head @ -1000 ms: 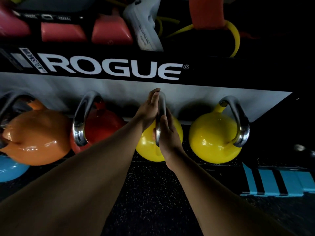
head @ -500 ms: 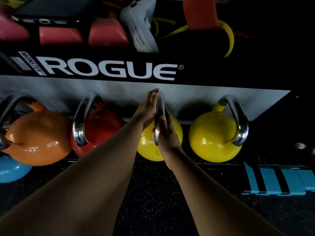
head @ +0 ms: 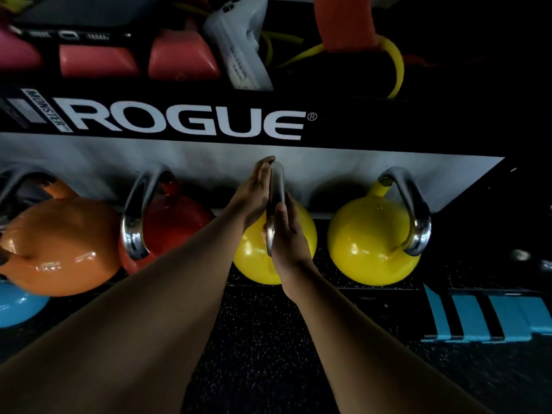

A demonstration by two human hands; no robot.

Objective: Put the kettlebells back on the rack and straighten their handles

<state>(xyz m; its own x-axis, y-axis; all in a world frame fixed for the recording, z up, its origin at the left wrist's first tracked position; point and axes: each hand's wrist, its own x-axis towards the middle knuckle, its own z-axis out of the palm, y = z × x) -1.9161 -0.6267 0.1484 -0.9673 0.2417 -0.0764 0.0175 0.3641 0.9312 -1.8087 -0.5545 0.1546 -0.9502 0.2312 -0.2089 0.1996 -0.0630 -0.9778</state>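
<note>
A yellow kettlebell sits in the middle of the rack's low shelf. Its steel handle points straight toward me. My left hand lies flat against the handle's left side, fingers stretched out. My right hand presses on the right side, lower down. To the right stands a second yellow kettlebell, its handle turned right. A red kettlebell and an orange one stand to the left, both handles angled.
A blue kettlebell shows at the far left edge. The black rack beam with white lettering runs above, with pink weights and bands on the upper shelf. Speckled black floor lies below; a blue-striped step sits at the right.
Both hands stay pressed on the middle yellow kettlebell's handle. The view has drifted slightly; nothing else has moved.
</note>
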